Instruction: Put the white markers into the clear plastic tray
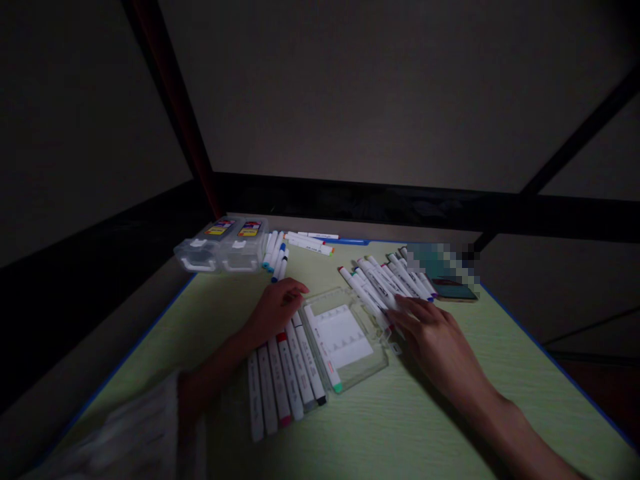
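An unfolded clear plastic case lies on the table. A row of white markers fills its left half, and one green-tipped marker lies in the right half beside a white paper insert. My left hand is over the upper ends of the row, at the case's top left corner. Its fingers are curled, and anything inside them is hidden. My right hand has its fingers stretched out, fingertips touching the near end of a loose pile of white markers right of the case.
Two closed clear cases with coloured labels stand at the back left. More markers lie beside them, others at the far edge near a blue strip. A phone-like flat object, partly blurred, lies at the right.
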`<state>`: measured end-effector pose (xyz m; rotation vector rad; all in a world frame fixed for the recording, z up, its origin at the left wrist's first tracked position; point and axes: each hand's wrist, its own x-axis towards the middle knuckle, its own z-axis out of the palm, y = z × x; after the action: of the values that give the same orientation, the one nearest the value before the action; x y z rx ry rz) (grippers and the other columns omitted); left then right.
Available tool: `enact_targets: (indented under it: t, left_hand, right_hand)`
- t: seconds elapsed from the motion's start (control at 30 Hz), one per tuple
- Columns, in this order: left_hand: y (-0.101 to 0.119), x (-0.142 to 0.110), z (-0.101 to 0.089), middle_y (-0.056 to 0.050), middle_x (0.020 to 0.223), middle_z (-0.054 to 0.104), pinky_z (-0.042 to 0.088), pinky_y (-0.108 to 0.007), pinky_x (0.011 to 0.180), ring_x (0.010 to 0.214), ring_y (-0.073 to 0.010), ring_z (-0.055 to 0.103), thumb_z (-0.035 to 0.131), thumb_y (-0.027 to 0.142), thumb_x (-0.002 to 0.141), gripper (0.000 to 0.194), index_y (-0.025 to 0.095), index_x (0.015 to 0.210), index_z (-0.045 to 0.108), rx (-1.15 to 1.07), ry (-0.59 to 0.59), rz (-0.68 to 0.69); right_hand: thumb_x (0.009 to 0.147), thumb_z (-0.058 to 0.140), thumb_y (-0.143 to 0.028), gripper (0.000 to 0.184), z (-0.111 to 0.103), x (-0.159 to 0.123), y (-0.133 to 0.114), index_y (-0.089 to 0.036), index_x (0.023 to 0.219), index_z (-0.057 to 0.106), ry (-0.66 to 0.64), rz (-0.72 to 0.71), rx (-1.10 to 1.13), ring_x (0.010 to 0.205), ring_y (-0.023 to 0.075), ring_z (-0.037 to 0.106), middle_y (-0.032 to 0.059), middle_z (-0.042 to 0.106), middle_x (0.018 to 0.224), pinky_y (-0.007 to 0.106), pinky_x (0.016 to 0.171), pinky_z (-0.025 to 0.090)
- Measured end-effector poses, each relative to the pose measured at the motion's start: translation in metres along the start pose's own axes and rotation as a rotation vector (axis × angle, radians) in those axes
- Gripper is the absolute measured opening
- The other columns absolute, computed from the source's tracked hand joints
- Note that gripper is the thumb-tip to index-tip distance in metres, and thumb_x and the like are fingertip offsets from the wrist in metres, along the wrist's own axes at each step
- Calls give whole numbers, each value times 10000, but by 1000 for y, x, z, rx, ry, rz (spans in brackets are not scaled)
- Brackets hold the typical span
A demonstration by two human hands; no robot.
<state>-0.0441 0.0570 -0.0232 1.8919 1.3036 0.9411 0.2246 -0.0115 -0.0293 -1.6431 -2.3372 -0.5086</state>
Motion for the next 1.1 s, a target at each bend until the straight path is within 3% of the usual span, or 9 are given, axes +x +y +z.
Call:
enact_targets:
  t: [0.37, 0.73, 0.97, 1.1]
  left_hand:
    - [2, 0, -2, -16, 728, 610, 462, -239, 655, 707, -117, 583, 488, 97, 710, 139, 134, 783, 600, 17, -4, 12]
    - [5, -1, -2, -24, 729, 627, 468, -246, 664, 704, -121, 594, 490, 94, 704, 129, 125, 760, 602, 7, -8, -10]
    - [4, 0, -1, -24, 721, 636, 467, -235, 658, 700, -122, 594, 496, 103, 704, 124, 125, 756, 606, 8, -8, -8]
    - [4, 0, -1, -20, 712, 637, 465, -235, 656, 693, -121, 593, 491, 109, 706, 125, 132, 748, 607, 20, -17, 4]
  right_hand:
    - [798, 431, -79, 306, -10, 3, -10, -179, 1011, 627, 21, -152, 185, 984, 232, 516, 100, 583, 1112, 402, 819, 417]
    - [788, 429, -49, 317, -12, 4, -15, -166, 1010, 623, -8, -198, 275, 940, 223, 553, 102, 610, 1052, 396, 791, 452]
    - [718, 414, 39, 502, -11, 2, -17, -207, 1130, 561, -49, -322, 357, 1018, 198, 542, 72, 604, 1091, 383, 851, 457]
    - [747, 404, 23, 498, -9, 0, -18, -213, 1164, 538, -99, -332, 375, 1046, 196, 540, 76, 600, 1111, 414, 883, 446]
